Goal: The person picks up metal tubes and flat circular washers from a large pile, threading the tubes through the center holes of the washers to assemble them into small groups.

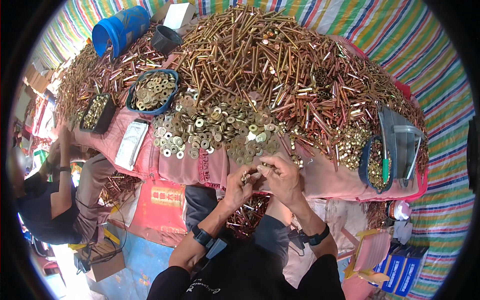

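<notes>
My left hand [239, 186] is closed, with the end of a brass-coloured metal bolt [245, 177] showing between its fingers; most of it is hidden. Close beside it, my right hand [281, 179] pinches thumb and fingers together near that end. What the right fingers hold is too small to make out. Both hands are over the near edge of the pink cloth [320, 175]. Just beyond them lies a heap of flat round washers [220, 122]. Behind the washers rises a large pile of long brass-coloured bolts [250, 55].
Left: a washer-filled blue basin [174, 102], a black tray [109, 120] of nuts, a silver packet [131, 145], a tipped blue bucket [120, 31]. Right: loose nuts [352, 142], a dark tub [366, 175] with a green-handled tool, a grey metal scoop [392, 122]. A co-worker [55, 200] sits far left.
</notes>
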Tool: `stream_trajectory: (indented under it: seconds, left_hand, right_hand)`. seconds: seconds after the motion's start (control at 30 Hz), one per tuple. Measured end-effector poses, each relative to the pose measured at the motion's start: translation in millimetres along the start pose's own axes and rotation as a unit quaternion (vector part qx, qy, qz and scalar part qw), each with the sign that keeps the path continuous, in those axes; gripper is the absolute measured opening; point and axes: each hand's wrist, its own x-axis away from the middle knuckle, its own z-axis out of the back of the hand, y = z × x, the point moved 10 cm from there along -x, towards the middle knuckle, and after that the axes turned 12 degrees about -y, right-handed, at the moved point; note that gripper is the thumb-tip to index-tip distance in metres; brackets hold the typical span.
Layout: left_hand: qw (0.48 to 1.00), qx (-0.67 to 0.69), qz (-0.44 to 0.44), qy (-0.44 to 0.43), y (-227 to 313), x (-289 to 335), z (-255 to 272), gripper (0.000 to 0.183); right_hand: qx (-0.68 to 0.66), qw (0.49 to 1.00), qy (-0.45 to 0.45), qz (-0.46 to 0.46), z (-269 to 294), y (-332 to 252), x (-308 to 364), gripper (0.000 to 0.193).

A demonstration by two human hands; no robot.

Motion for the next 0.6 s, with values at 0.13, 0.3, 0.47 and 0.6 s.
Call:
stream_trajectory:
  seconds: [0.13,0.3,0.47,0.6]
  left_hand:
    - [1.000,0.015,0.008,0.005,-2.2,-0.5,1.0,0.016]
    - [1.000,0.012,0.003,0.003,-8.3,0.9,0.3,0.017]
    - [0.999,0.033,0.008,0.010,-14.5,3.0,-0.2,0.018]
    - [1.000,0.027,0.005,0.013,-12.7,2.7,-0.8,0.018]
  right_hand:
    - [0.124,0.986,-0.003,0.111,1.4,-24.2,-1.1,0.018]
    - [0.082,0.996,0.011,0.028,3.0,-11.0,-2.2,0.023]
    - [0.001,0.996,-0.002,-0.085,-1.1,7.9,3.4,0.031]
    - [0.031,0.999,-0.006,-0.038,-0.4,-1.8,3.8,0.028]
